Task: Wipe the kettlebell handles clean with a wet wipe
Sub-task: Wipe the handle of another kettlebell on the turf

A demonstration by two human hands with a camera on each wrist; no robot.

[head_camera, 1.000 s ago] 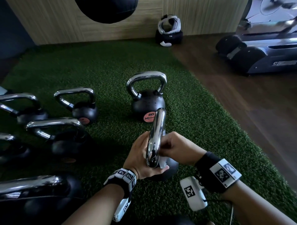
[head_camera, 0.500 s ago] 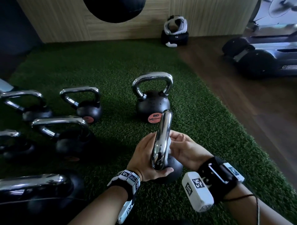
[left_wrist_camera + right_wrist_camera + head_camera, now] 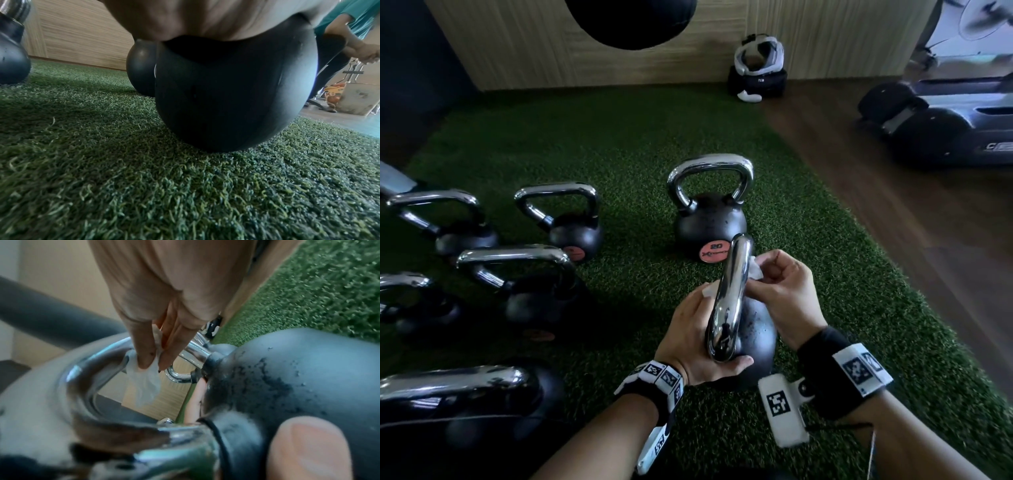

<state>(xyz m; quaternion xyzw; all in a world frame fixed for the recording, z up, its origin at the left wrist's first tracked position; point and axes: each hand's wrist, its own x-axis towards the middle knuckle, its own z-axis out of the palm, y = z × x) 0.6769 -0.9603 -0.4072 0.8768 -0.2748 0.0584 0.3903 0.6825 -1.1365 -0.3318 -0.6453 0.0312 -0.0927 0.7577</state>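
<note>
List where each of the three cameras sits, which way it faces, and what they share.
Head: worn high, facing forward and down; shows left hand, right hand, wet wipe, chrome handle.
Left wrist: low by the turf, facing the kettlebell; palm above.
Right wrist: beside the handle, looking along fingers pinching the wipe.
Shared: that kettlebell.

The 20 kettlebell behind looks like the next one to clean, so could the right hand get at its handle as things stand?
Probably yes: the right hand pinches the wet wipe just in front, and the 20 kettlebell's handle stands upright with nothing over it.
</note>
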